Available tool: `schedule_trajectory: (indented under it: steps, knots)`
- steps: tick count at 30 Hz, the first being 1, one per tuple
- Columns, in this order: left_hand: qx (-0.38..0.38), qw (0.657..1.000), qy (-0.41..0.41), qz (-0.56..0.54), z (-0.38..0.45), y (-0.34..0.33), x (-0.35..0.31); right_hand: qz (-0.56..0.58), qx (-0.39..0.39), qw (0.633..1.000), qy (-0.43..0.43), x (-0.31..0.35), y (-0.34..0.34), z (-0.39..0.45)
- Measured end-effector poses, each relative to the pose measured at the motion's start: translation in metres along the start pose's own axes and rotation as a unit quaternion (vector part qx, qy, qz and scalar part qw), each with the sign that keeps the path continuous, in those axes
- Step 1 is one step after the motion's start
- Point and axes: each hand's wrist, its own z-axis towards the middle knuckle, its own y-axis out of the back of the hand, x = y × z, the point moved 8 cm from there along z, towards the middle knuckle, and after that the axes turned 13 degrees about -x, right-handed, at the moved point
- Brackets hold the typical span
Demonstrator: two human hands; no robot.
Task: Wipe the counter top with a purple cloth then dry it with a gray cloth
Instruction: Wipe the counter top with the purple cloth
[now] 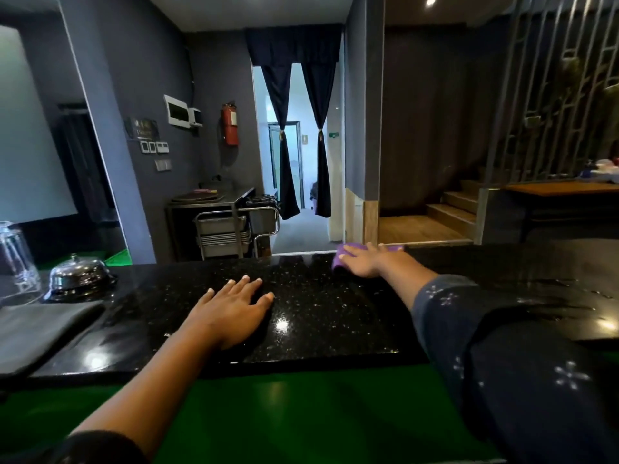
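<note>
The black speckled counter top (335, 306) runs across the view, glossy, with wet streaks at the right. My right hand (365, 261) reaches to the counter's far edge and lies flat on the purple cloth (340, 254), pressing it down; most of the cloth is hidden under the palm. My left hand (234, 311) rests flat on the counter near the front, fingers spread, holding nothing. The gray cloth (37, 326) lies folded on the counter at the far left.
A chrome service bell (78, 276) stands at the left behind the gray cloth, with a clear glass (15, 256) beside it. A green lower ledge (268, 406) runs below the counter's front edge. Beyond the counter are a metal trolley (231, 226) and stairs (459, 209).
</note>
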Motion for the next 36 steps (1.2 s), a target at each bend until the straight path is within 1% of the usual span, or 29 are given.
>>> schedule_trajectory:
  steps: [3, 5, 7, 11, 13, 15, 17, 19, 21, 23, 25, 27, 29, 32, 36]
  knots:
    - [0.004, 1.000, 0.002, 0.004, 0.001, -0.002, -0.001, 0.000, 0.007, 0.999, -0.045, -0.025, 0.001, -0.001]
    - [0.004, 1.000, 0.005, 0.000, 0.002, -0.003, -0.001, -0.004, 0.008, 0.999, -0.032, -0.010, 0.002, -0.012]
    - [0.004, 1.000, 0.006, 0.005, 0.003, -0.002, -0.001, 0.000, 0.013, 1.000, 0.004, 0.020, 0.000, -0.031]
    - [0.002, 1.000, 0.006, 0.007, 0.003, 0.000, 0.000, 0.018, 0.017, 0.994, 0.108, 0.077, -0.006, -0.095]
    - [0.006, 1.000, 0.003, -0.002, 0.002, 0.001, 0.000, 0.019, 0.013, 0.990, 0.141, 0.080, -0.005, -0.131]
    - [0.010, 1.000, -0.002, -0.006, -0.002, 0.002, 0.001, 0.006, 0.009, 0.988, 0.157, 0.060, -0.002, -0.157]
    - [0.008, 1.000, -0.009, -0.009, -0.007, 0.003, -0.001, -0.002, -0.002, 0.992, 0.124, 0.023, 0.005, -0.162]
    - [0.006, 1.000, -0.008, -0.007, -0.009, 0.003, -0.001, -0.003, -0.011, 0.999, 0.052, -0.018, 0.012, -0.154]
    - [0.007, 1.000, -0.007, -0.006, -0.010, 0.004, -0.003, -0.006, -0.011, 1.000, -0.019, -0.046, 0.017, -0.141]
    - [0.004, 1.000, -0.004, -0.008, -0.010, 0.005, -0.005, -0.007, -0.012, 0.997, -0.070, -0.050, 0.018, -0.131]
    - [0.001, 1.000, -0.004, -0.012, -0.009, 0.007, -0.005, -0.014, -0.014, 0.995, -0.098, -0.039, 0.019, -0.129]
    - [0.005, 1.000, -0.010, -0.013, -0.009, 0.008, -0.004, -0.014, -0.015, 0.996, -0.090, -0.020, 0.018, -0.139]
    - [0.009, 1.000, -0.014, -0.013, -0.008, 0.006, -0.003, -0.009, -0.019, 0.998, -0.058, -0.008, 0.015, -0.157]
    - [0.003, 1.000, -0.020, -0.011, -0.006, 0.004, -0.004, 0.000, -0.027, 1.000, -0.016, -0.009, 0.014, -0.190]
    - [-0.001, 1.000, -0.028, 0.000, -0.002, 0.001, -0.003, -0.006, -0.048, 0.999, -0.018, -0.017, 0.014, -0.204]
